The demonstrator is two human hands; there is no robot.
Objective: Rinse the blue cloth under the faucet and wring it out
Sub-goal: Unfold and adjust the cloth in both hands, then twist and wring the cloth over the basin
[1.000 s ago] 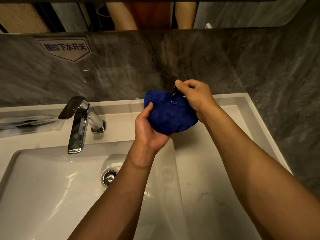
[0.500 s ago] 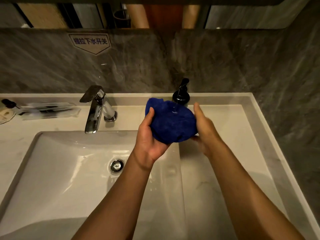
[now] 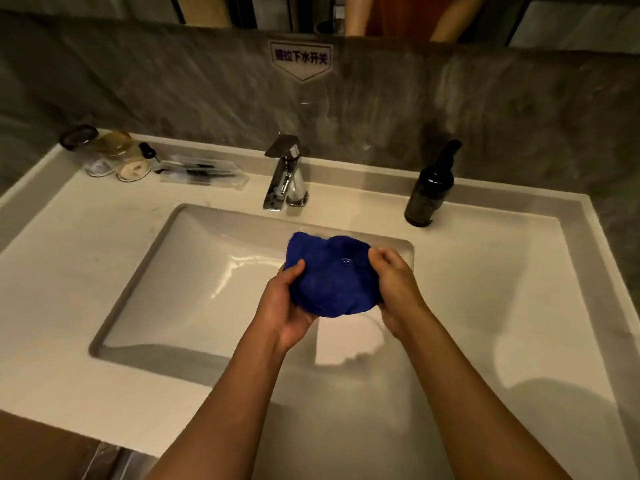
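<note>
Both hands hold the blue cloth (image 3: 332, 275) bunched between them above the right half of the sink basin (image 3: 194, 271). The left hand (image 3: 285, 306) cups it from below with the thumb pressed on top; the right hand (image 3: 393, 282) is clenched on its right edge. The cloth sits in front of and slightly right of the chrome faucet (image 3: 285, 174), not under the spout. No water stream is visible and the lever appears down.

Risks noted:
- With both hands occupied, one must let go to lift the lever; a one-handed hold on a bunched cloth could let it drop into the basin.
- If wringing is carried out this far right, runoff may fall on the tabletop (image 3: 485, 289) rather than in the basin.
- The dark pump bottle (image 3: 431, 188) stands near the right hand's side; a wide twist of the elbow could knock it over.
- A small bright spot shows on the cloth; whether it is soap or water cannot be told.
</note>
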